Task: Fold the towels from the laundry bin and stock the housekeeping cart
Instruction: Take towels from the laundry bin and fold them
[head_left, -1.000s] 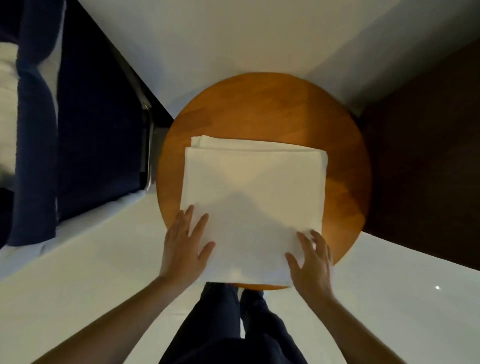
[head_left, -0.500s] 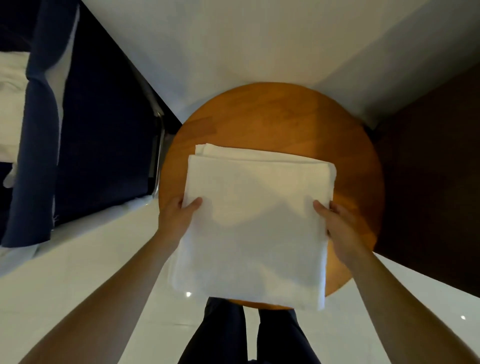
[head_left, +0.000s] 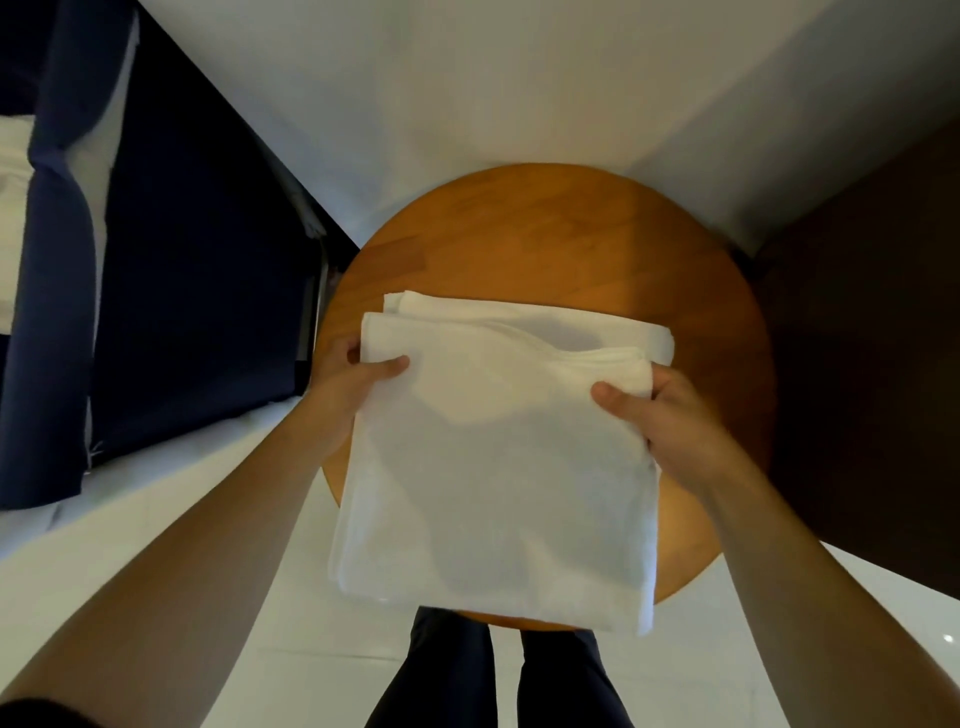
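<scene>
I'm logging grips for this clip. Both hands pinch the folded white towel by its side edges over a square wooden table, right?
Not quite: the table is round, not square, as the head view shows. The rest holds: the left hand and the right hand each pinch a side edge of the folded white towel, thumbs on top, over that wooden table.

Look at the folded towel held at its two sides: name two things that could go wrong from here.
The left hand and right hand pinch only the side edges of the towel, so its layers could slip apart. Its near edge hangs past the round table and may sag, spoiling the fold.
</scene>
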